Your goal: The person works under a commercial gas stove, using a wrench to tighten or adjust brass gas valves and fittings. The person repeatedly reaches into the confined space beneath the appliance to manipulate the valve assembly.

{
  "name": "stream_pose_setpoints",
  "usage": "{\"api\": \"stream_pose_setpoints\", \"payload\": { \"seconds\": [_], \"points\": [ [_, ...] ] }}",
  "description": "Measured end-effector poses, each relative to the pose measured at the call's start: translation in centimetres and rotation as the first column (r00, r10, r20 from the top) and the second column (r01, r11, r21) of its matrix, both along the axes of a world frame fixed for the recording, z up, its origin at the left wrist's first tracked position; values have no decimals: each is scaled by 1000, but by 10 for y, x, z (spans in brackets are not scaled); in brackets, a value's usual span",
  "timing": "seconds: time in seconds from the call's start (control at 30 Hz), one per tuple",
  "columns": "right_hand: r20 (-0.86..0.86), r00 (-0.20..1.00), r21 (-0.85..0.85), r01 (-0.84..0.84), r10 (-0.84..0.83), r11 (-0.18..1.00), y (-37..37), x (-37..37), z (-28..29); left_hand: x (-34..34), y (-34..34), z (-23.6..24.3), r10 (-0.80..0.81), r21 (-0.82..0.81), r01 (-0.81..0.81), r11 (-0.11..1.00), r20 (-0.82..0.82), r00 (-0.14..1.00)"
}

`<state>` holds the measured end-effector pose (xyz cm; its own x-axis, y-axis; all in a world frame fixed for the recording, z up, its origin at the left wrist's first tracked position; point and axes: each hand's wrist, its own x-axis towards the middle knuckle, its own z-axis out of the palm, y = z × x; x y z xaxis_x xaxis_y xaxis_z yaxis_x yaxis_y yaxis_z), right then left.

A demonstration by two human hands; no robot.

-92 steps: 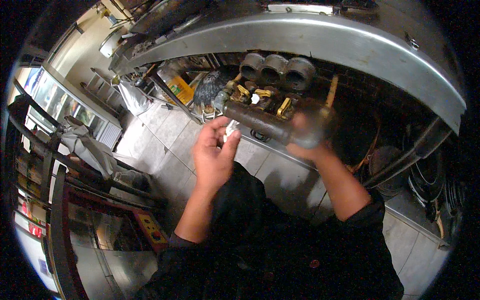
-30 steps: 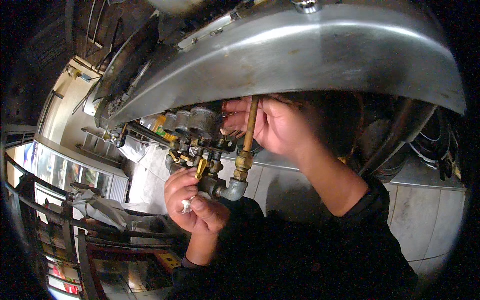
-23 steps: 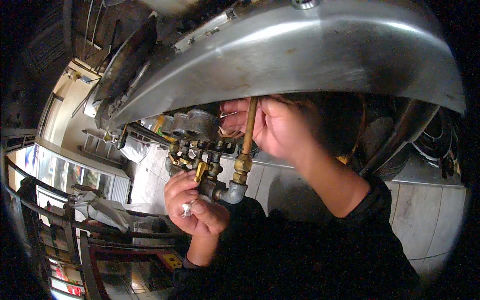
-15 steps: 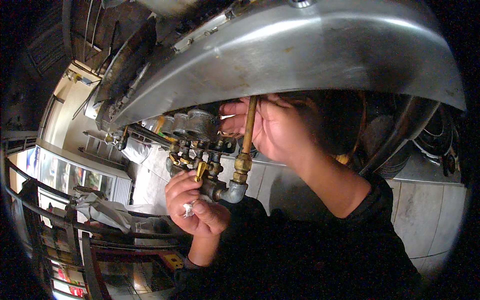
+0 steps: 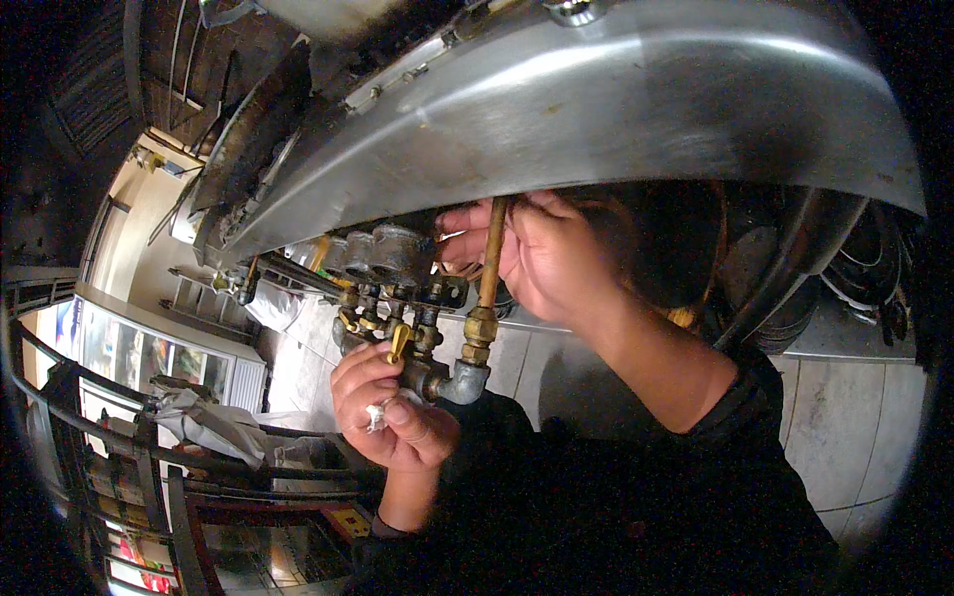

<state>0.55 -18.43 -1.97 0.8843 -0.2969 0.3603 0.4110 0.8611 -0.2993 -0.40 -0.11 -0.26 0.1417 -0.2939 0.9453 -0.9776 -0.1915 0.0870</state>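
Observation:
My left hand [image 5: 393, 412] is closed beside a gas manifold [image 5: 425, 375], a small crumpled white scrap [image 5: 376, 417] pinched between thumb and curled fingers. Its upper fingers lie against a valve with a yellow lever [image 5: 398, 343]. Behind an upright brass pipe [image 5: 492, 253], my right hand [image 5: 547, 258] reaches in under the stainless steel panel [image 5: 596, 119]. The right fingers are spread and stretched left towards the grey round burner fittings [image 5: 400, 250]; whether their tips touch anything is hidden. A grey elbow [image 5: 464, 382] joins the pipe's brass nut to the manifold.
The steel panel's lower edge runs close above both hands. A thick dark pipe [image 5: 795, 263] slants down at right, near stacked round pans [image 5: 863, 263]. At left stand a glass-fronted fridge [image 5: 159, 348] and a dark metal rack [image 5: 109, 432] with a grey cloth or bag [image 5: 209, 427].
The view has shifted slightly. Both hands keep nearly the same places, and the left still pinches the white scrap.

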Motion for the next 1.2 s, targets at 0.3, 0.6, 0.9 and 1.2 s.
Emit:
{"api": "stream_pose_setpoints", "payload": {
  "seconds": [0.3, 0.6, 0.9, 1.2],
  "points": [
    [-5, 1000, -27, 14, -14, 1000, -1, 0, 0, 1, -1, -1, -3, -11, 3, 1000, 5, 1000],
    [13, 1000, -1, 18, -18, 1000, 0, -1, 1, 2, -6, 3, 33, -60, -29, 998, 60, 998],
    [-10, 1000, -9, 15, -15, 1000, 0, -3, 3, 1, -7, 3, 35, -56, -32, 998, 54, 998],
    [-26, 999, -16, 19, -20, 1000, 0, -3, 3, 2, -6, 2, 43, -51, -40, 998, 55, 998]
  ]
}}
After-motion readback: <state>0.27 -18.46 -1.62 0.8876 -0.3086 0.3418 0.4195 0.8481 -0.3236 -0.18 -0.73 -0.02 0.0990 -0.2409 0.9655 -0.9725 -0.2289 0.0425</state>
